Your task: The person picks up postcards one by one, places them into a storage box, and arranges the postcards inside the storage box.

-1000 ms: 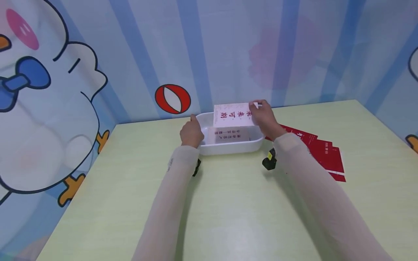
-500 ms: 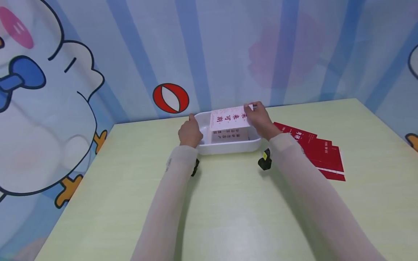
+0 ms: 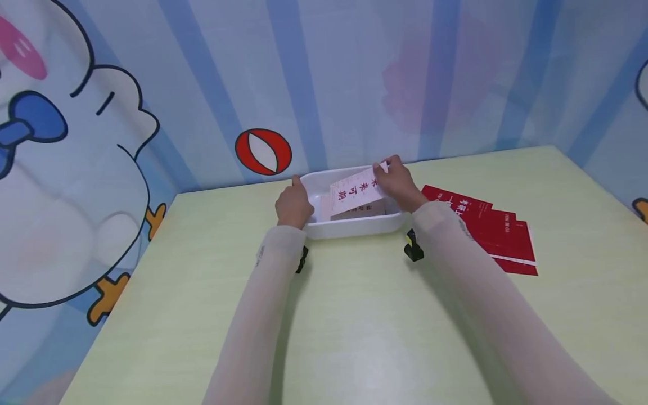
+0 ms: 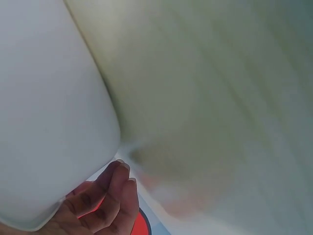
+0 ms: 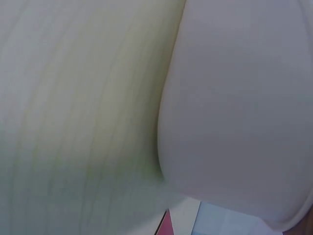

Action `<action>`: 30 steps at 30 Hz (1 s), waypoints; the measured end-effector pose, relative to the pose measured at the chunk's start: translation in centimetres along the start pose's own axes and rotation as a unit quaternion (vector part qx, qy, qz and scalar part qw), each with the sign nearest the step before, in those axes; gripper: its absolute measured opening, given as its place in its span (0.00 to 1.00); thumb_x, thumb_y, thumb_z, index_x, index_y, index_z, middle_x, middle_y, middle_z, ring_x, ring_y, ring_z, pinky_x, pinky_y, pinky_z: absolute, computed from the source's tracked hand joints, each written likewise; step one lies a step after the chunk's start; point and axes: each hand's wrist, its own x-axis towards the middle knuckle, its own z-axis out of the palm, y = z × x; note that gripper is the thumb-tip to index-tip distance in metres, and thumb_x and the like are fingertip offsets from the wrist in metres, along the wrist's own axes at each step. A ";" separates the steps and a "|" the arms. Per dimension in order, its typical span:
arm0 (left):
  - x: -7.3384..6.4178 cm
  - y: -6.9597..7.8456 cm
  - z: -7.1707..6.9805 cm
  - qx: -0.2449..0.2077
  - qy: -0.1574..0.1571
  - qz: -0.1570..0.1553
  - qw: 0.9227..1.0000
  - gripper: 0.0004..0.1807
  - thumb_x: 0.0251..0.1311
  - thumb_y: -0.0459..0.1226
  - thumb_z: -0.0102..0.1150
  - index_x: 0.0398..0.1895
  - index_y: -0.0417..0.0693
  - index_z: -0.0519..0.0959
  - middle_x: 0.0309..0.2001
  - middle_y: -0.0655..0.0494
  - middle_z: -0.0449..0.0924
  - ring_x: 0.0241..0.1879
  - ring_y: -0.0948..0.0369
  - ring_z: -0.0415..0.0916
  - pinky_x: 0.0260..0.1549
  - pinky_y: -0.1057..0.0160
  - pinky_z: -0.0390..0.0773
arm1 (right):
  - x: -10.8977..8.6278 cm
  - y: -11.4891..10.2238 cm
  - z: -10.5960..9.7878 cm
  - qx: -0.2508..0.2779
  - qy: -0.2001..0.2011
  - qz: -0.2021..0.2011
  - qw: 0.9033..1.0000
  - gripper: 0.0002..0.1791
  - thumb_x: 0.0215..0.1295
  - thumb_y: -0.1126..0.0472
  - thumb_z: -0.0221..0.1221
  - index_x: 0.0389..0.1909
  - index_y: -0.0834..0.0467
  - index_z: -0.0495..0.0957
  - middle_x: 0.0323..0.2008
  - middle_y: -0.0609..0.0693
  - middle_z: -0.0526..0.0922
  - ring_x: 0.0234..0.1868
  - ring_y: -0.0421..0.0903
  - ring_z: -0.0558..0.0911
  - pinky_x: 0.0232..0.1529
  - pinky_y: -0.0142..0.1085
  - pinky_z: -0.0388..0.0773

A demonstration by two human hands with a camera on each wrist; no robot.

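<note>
A white plastic tray [image 3: 356, 227] sits near the back edge of the table. My left hand [image 3: 295, 206] grips its left end; in the left wrist view the fingers [image 4: 117, 196] curl beneath the tray's rim. Over the tray's right side, my right hand [image 3: 399, 183] pinches the right edge of a white card [image 3: 356, 190] with red characters. That card slants down to the left, its lower end inside the tray. Beneath it another printed card [image 3: 372, 209] lies in the tray, partly covered. The right wrist view shows mostly the tray's outer wall [image 5: 234, 107].
Several red cards [image 3: 506, 236] lie fanned on the table [image 3: 364, 315] to the right, partly behind the right sleeve. A printed backdrop [image 3: 354, 84] with a cartoon figure rises directly behind the table.
The right hand has moved slightly left with the white card, whose left end has tipped down into the tray. The left hand keeps its grip on the tray.
</note>
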 end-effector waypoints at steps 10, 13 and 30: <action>0.1 0.0 -0.3 -0.001 0.010 0.010 1.000 0.45 0.62 0.38 0.65 0.77 0.44 0.50 0.55 0.44 0.80 0.52 0.52 0.80 0.56 0.53 0.82 | 0.2 -0.4 0.0 -0.017 0.002 0.001 1.000 0.30 0.79 0.49 0.41 0.73 0.59 0.49 0.65 0.61 0.67 0.60 0.55 0.74 0.67 0.48 0.74; 0.2 0.0 -0.4 0.005 0.013 0.010 1.000 0.45 0.62 0.38 0.65 0.77 0.44 0.50 0.55 0.44 0.81 0.52 0.52 0.81 0.56 0.53 0.82 | 0.3 -0.3 0.0 -0.017 -0.001 -0.001 1.000 0.28 0.79 0.51 0.41 0.72 0.59 0.49 0.65 0.61 0.67 0.60 0.54 0.74 0.67 0.48 0.75; 0.2 -0.3 0.1 0.001 0.010 0.011 1.000 0.44 0.63 0.38 0.63 0.77 0.43 0.50 0.55 0.44 0.81 0.52 0.52 0.81 0.56 0.53 0.82 | -0.4 -0.2 0.2 -0.047 -0.027 -0.027 0.998 0.40 0.63 0.61 0.57 0.72 0.60 0.47 0.66 0.65 0.67 0.62 0.58 0.69 0.72 0.50 0.67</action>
